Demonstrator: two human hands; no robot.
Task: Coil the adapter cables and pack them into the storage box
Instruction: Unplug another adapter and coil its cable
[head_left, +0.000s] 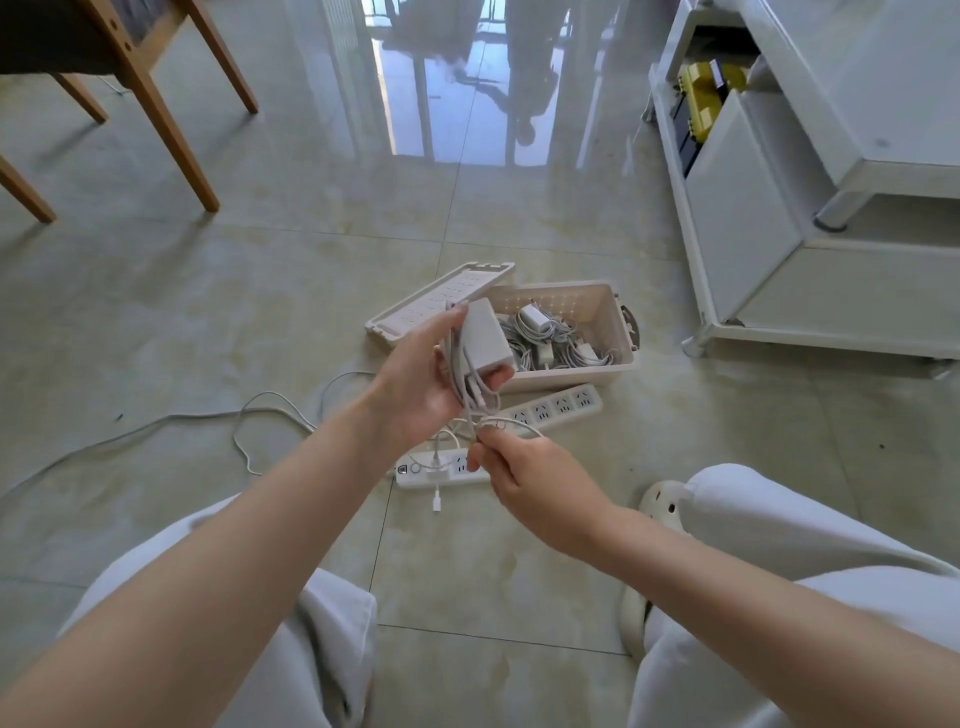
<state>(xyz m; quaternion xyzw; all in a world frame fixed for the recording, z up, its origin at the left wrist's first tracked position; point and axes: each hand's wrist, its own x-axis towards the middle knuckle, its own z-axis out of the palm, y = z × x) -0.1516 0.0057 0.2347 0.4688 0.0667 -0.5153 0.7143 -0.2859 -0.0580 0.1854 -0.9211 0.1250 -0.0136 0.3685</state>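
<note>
Left hand (421, 384) grips adapter (483, 338); right hand (530, 478) pinches cable (498, 423).

A home's living room, glossy floor tiles (519, 234); wooden chair legs (171, 119); white cabinet (779, 234)

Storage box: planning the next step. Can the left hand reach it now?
Probably yes: the storage box is open, lid off beside it, and the left hand holding the adapter sits close by.

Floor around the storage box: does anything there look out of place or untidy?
Yes. One cable sprawls in loose loops across the floor left of the storage box, not coiled. The box's lid lies off, beside its left wall. Nothing looks spilled or broken.
</note>
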